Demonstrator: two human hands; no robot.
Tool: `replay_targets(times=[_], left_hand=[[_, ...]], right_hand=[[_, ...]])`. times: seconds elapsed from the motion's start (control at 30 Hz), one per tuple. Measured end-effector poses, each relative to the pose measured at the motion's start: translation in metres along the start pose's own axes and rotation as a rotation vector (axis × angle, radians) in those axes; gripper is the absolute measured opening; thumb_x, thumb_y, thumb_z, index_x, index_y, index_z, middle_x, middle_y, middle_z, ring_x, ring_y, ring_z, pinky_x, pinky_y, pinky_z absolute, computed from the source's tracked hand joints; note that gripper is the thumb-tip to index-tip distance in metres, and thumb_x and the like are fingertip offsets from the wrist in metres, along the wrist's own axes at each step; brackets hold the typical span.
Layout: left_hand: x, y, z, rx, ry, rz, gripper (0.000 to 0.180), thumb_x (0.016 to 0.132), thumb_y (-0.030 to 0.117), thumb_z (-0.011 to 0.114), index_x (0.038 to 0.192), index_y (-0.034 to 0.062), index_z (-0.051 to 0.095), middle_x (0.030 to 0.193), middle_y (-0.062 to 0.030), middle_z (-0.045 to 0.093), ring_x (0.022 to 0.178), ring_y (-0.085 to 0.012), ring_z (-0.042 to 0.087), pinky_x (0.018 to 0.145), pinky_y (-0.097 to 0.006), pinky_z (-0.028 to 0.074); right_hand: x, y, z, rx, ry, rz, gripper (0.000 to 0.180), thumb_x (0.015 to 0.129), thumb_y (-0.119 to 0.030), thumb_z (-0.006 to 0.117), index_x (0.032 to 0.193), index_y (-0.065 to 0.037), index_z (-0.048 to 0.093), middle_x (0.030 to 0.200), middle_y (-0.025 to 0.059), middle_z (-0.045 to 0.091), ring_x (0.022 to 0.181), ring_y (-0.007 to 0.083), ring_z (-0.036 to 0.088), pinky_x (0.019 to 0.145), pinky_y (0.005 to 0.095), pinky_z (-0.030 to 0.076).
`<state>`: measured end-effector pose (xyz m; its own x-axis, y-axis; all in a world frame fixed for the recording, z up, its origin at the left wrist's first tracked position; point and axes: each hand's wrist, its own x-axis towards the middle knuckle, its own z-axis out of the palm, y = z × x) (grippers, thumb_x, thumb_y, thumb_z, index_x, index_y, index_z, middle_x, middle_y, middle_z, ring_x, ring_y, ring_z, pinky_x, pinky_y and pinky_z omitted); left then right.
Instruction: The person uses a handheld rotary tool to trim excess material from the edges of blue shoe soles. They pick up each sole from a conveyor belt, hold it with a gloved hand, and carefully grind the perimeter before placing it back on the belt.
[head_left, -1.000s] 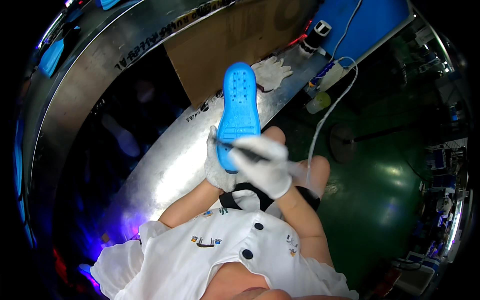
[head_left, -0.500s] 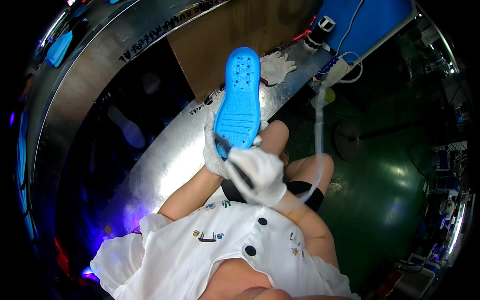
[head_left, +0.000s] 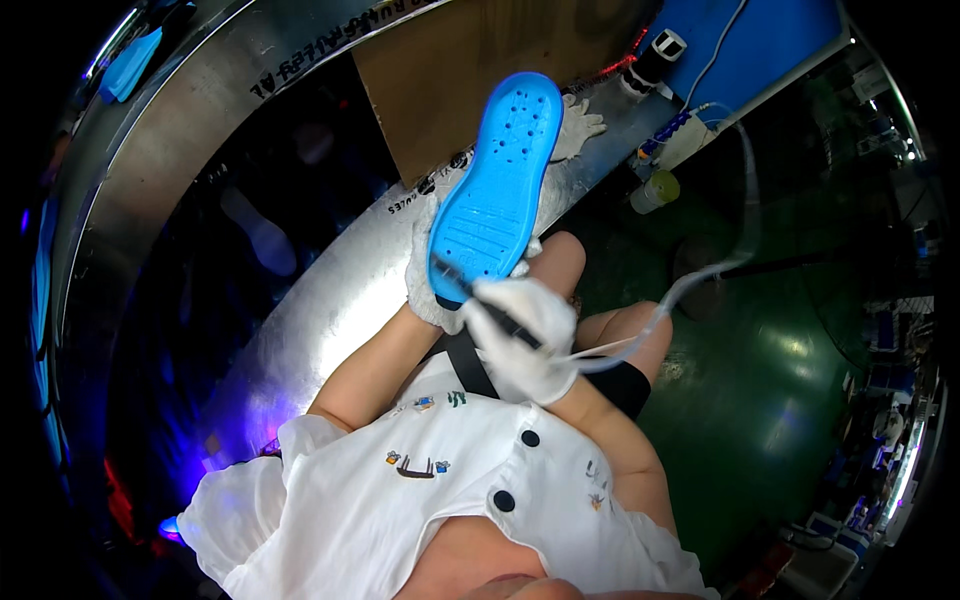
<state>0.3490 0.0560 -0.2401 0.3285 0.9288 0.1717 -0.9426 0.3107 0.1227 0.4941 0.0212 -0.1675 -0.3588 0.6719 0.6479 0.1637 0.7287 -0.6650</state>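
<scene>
A bright blue shoe sole [head_left: 490, 200] is tilted up in front of me, its ribbed, dotted inner face toward me. My left hand [head_left: 425, 270], in a white knit glove, grips its lower end from beneath, and fingertips show at its right edge. My right hand [head_left: 525, 335], also gloved and a little blurred, closes around a slim black tube-fed brush [head_left: 512, 328]. The brush's smeared tip lies over the sole's lower end; whether it touches cannot be made out. From its rear, a clear tube [head_left: 690, 285] loops off to the right.
A shiny metal bench [head_left: 330, 300] runs along my left, with dark channels where pale soles [head_left: 258, 232] lie. Beyond the blue sole are a cardboard sheet [head_left: 440, 90], a loose white glove [head_left: 578, 128] and a black-and-white cylinder [head_left: 655, 58]. A yellow-topped container [head_left: 655, 192] stands at right.
The sole's upper end has swung to the right and slightly up. My right hand has shifted a little right with the brush, and the clear tube has swung outward to the right.
</scene>
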Motion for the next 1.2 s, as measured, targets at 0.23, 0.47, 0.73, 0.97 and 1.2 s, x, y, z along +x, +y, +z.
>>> replay_targets(times=[0.23,0.47,0.73,0.97,1.2], left_hand=[[-0.002,0.026,0.010,0.113,0.051,-0.086,0.078,0.093,0.063,0.038,0.144,0.0038,0.037,0.124,-0.0299,0.053,0.096,-0.0446,0.062,0.074,-0.050,0.058],[0.006,0.059,0.008,0.658,0.183,-0.278,0.066,0.097,0.048,0.045,0.143,0.0011,0.042,0.138,-0.0229,0.051,0.120,-0.0342,0.058,0.098,-0.043,0.051],[0.013,0.072,0.048,0.748,0.357,-0.435,0.048,0.092,0.041,0.061,0.115,-0.0007,0.066,0.107,-0.0177,0.069,0.091,-0.0240,0.070,0.083,-0.034,0.058],[0.018,0.091,0.013,1.636,-0.009,-0.071,0.046,0.091,0.027,0.064,0.134,0.0147,0.054,0.123,-0.0158,0.060,0.105,-0.0282,0.064,0.093,-0.038,0.051],[0.011,0.106,0.033,1.698,-0.167,-0.137,0.054,0.091,0.033,0.063,0.139,0.0128,0.048,0.133,-0.0141,0.053,0.120,-0.0294,0.054,0.105,-0.039,0.042]], right_hand=[[0.004,0.034,-0.021,0.156,-0.020,0.147,0.015,0.081,-0.001,0.071,0.095,-0.001,0.066,0.090,0.0113,0.070,0.077,0.0167,0.068,0.066,0.0295,0.055],[0.021,0.015,-0.032,0.187,-0.354,0.150,0.025,0.073,-0.005,0.079,0.096,-0.003,0.070,0.097,0.0116,0.071,0.082,0.0266,0.069,0.075,0.0312,0.056],[0.025,0.010,-0.044,0.065,-0.358,0.172,0.022,0.073,-0.005,0.077,0.094,-0.004,0.071,0.100,0.0111,0.071,0.088,0.0270,0.069,0.076,0.0329,0.055],[0.035,-0.001,-0.058,-0.171,-0.425,-0.088,0.025,0.069,-0.003,0.079,0.092,-0.006,0.072,0.099,0.0113,0.072,0.070,0.0245,0.067,0.063,0.0297,0.053],[0.044,-0.003,-0.073,-0.231,-0.424,-0.084,0.027,0.068,-0.003,0.079,0.094,-0.005,0.072,0.100,0.0098,0.072,0.069,0.0237,0.065,0.064,0.0301,0.052]])
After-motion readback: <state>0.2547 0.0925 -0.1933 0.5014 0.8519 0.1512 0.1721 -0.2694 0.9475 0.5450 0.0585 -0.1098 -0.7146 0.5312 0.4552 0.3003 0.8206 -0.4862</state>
